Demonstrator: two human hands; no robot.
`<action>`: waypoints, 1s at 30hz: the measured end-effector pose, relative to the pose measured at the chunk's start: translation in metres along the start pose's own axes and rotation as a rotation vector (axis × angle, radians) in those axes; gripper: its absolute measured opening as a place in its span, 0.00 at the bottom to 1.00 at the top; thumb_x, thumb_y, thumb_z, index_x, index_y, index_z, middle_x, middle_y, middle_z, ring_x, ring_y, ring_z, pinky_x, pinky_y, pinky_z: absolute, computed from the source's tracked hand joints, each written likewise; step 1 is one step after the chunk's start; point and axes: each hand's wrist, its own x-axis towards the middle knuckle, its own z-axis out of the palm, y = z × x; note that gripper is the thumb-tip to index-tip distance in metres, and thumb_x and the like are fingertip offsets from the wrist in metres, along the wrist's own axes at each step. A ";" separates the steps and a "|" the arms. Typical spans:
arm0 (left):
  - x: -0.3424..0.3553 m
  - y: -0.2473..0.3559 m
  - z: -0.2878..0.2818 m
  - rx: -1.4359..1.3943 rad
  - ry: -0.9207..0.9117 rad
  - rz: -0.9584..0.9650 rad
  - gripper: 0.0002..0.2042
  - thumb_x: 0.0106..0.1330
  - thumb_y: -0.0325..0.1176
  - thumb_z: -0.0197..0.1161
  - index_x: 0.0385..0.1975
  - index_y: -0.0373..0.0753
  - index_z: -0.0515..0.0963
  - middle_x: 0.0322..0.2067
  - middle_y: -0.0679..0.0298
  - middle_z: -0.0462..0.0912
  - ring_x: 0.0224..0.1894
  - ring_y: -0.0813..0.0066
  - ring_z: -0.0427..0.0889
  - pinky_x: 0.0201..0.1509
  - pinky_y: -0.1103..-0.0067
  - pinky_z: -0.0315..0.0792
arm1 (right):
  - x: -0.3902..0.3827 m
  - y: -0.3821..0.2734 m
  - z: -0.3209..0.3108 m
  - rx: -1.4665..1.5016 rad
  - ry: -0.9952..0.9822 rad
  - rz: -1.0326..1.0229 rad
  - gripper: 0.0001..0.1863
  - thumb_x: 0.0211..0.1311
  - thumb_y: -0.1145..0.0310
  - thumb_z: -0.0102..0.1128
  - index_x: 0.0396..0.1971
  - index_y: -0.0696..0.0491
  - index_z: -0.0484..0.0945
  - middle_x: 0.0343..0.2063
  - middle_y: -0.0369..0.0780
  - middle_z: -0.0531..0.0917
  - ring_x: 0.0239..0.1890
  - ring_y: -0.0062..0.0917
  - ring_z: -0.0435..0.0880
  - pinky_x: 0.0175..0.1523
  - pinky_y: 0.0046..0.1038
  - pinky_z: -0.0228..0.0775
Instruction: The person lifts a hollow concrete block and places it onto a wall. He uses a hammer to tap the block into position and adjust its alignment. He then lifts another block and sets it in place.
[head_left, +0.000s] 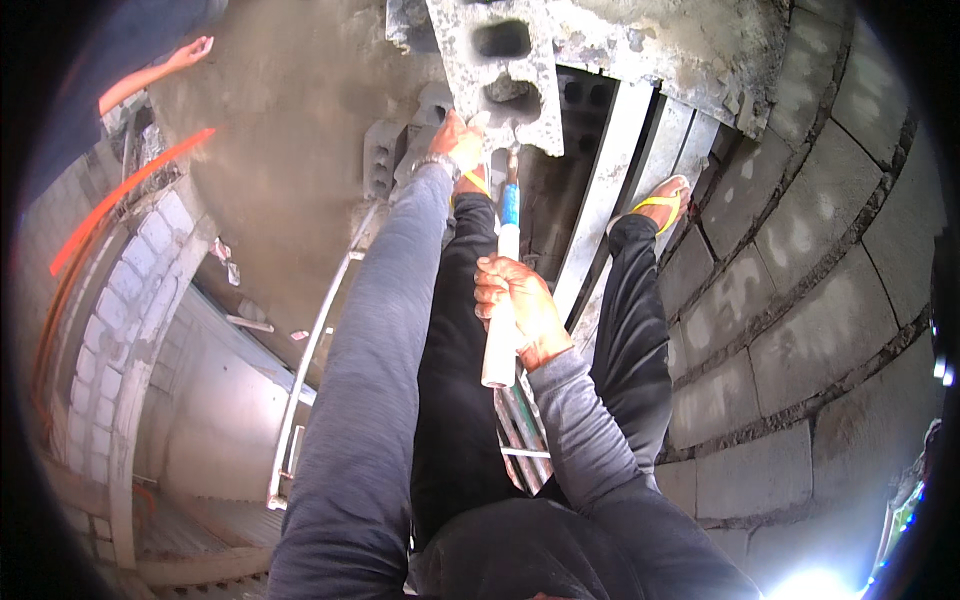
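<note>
My right hand (525, 308), clenched round the white-handled tool (508, 240), could slip — and strike my left hand (458, 142), clasping the hollow block (507, 69)

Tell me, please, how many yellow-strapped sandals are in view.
2: one sandal on the left foot, partly hidden, near the left hand; another sandal on the right foot, near the block wall.

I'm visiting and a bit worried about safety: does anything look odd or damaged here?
Yes. The yellow-strapped flip-flop at right seems odd footwear for handling a hollow concrete block. Near the top, the rough grey slab has a ragged, uneven edge, as if chipped.
</note>
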 end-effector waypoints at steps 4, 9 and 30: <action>0.004 -0.011 0.002 0.009 0.015 -0.094 0.37 0.65 0.49 0.58 0.67 0.30 0.58 0.58 0.37 0.75 0.61 0.44 0.76 0.64 0.63 0.71 | -0.003 0.032 -0.037 -0.125 0.213 -0.008 0.08 0.64 0.74 0.60 0.28 0.51 0.70 0.18 0.31 0.71 0.15 0.17 0.70 0.18 0.23 0.65; 0.003 -0.008 0.004 -0.025 0.054 -0.032 0.36 0.64 0.48 0.58 0.66 0.29 0.59 0.58 0.36 0.75 0.61 0.42 0.76 0.64 0.63 0.71 | 0.017 0.004 -0.031 0.377 0.033 0.175 0.09 0.67 0.73 0.58 0.26 0.51 0.70 0.17 0.29 0.70 0.14 0.16 0.68 0.19 0.22 0.67; 0.013 -0.019 0.022 0.138 0.046 0.022 0.32 0.67 0.49 0.54 0.62 0.29 0.63 0.59 0.38 0.74 0.61 0.44 0.76 0.63 0.64 0.72 | -0.011 0.003 -0.031 -0.148 0.088 0.010 0.07 0.64 0.75 0.62 0.32 0.50 0.71 0.20 0.30 0.71 0.16 0.14 0.69 0.19 0.21 0.65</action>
